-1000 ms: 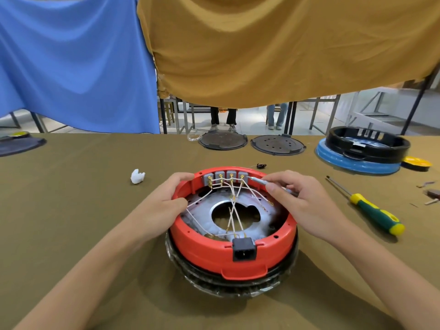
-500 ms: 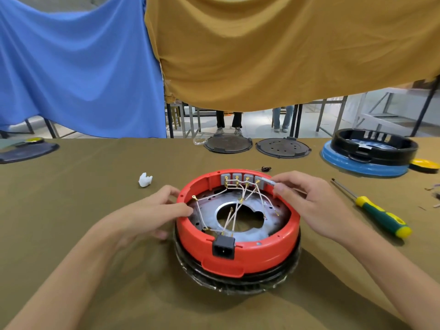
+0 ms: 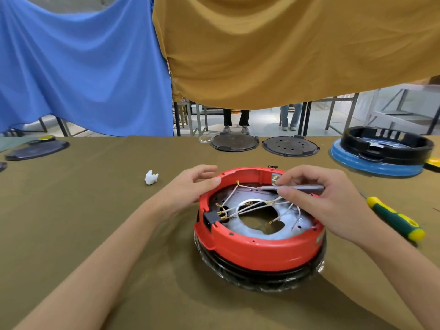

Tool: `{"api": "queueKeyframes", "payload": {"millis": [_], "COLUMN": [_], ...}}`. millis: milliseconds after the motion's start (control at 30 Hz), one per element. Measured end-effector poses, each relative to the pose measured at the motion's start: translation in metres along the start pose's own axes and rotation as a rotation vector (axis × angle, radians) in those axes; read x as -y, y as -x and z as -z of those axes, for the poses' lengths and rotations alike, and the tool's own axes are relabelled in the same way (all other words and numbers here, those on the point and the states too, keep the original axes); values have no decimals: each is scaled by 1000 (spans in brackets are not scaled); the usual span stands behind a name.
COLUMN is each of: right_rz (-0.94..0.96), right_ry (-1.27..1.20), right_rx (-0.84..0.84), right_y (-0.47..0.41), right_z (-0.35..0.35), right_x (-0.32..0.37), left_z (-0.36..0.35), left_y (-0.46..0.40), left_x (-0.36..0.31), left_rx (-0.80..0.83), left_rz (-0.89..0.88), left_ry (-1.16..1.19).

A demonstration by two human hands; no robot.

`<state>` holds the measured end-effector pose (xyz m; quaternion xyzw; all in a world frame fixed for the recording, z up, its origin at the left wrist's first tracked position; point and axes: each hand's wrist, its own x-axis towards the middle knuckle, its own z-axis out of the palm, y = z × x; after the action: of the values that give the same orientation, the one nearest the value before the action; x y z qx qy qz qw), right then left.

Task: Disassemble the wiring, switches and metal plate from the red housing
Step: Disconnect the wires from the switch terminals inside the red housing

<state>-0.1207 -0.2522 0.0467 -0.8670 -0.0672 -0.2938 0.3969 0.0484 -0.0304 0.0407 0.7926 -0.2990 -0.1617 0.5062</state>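
The round red housing (image 3: 259, 248) sits on a black ring base in the middle of the table. Inside it lies a silver metal plate (image 3: 276, 228) with a large centre hole, crossed by thin white wires (image 3: 240, 210) with brass terminals. A black power socket (image 3: 210, 219) now faces left. A grey switch (image 3: 275, 178) shows at the far rim, partly behind my fingers. My left hand (image 3: 190, 184) holds the housing's far-left rim. My right hand (image 3: 319, 201) grips a thin grey tool (image 3: 297, 187) laid across the housing, its tip pointing left.
A green and yellow screwdriver (image 3: 396, 221) lies right of the housing. A small white piece (image 3: 151, 177) lies to the left. Two dark round lids (image 3: 234, 142) and a black and blue housing (image 3: 381, 151) stand along the far edge. Blue and ochre cloths hang behind.
The housing has been turned clockwise: the black socket went from the front to the left side and the switch row swung to the right. Both hands followed the rim.
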Motion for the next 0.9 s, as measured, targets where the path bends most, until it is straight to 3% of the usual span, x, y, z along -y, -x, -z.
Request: {"api": "queueKeyframes", "payload": {"millis": [333, 633, 900], "right_rz": [-78, -63, -72], "right_ry": [-239, -217, -233], "right_rx": [184, 175, 171], "right_y": [-11, -19, -17], "right_z": [-4, -27, -26], "right_x": [18, 16, 13], "left_z": [-2, 2, 4], "left_y": [38, 30, 9], "left_x": [8, -13, -28], "left_rx": [-18, 111, 354], "left_rz": [-167, -82, 83], "left_ry": [-167, -266, -409]}}
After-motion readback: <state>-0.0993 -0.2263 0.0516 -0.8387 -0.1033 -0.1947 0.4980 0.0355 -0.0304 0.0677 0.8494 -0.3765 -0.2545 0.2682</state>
